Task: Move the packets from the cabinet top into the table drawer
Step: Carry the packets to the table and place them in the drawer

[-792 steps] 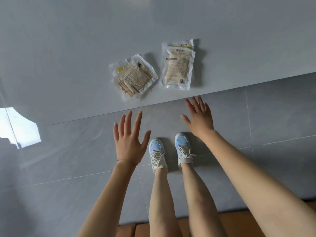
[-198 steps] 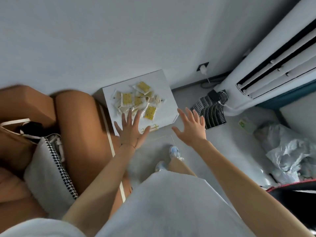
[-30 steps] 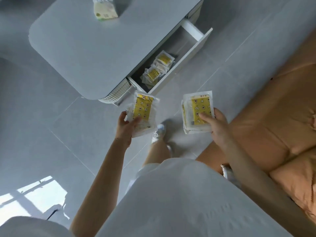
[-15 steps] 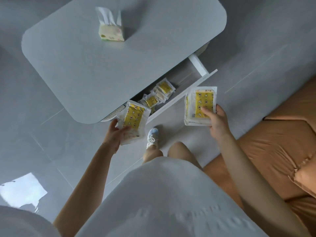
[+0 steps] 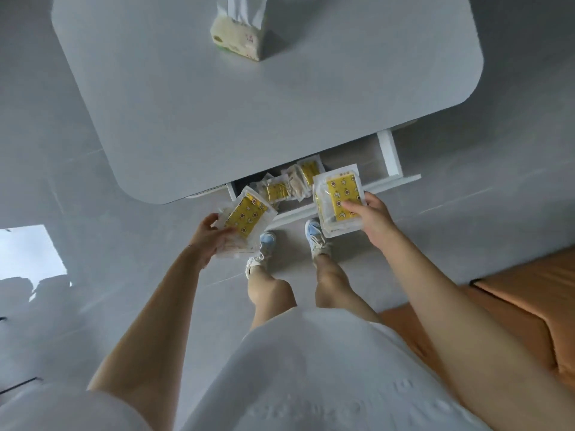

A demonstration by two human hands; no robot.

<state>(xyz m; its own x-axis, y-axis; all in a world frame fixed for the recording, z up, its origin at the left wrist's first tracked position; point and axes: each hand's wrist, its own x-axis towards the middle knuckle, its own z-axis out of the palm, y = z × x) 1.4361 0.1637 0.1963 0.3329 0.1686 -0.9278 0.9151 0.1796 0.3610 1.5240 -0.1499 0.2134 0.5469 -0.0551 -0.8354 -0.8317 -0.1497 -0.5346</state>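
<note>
Each hand, left hand and right hand, is gripping a packet stack; lowering them flat into the open drawer (already part-filled) seems wisest.

soft daylight | window glare on floor | edges warped, slightly soft

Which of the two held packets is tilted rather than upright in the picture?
The packet in the left hand: this left packet slants diagonally, while the right packet, in the right hand, stands nearly straight.
</note>
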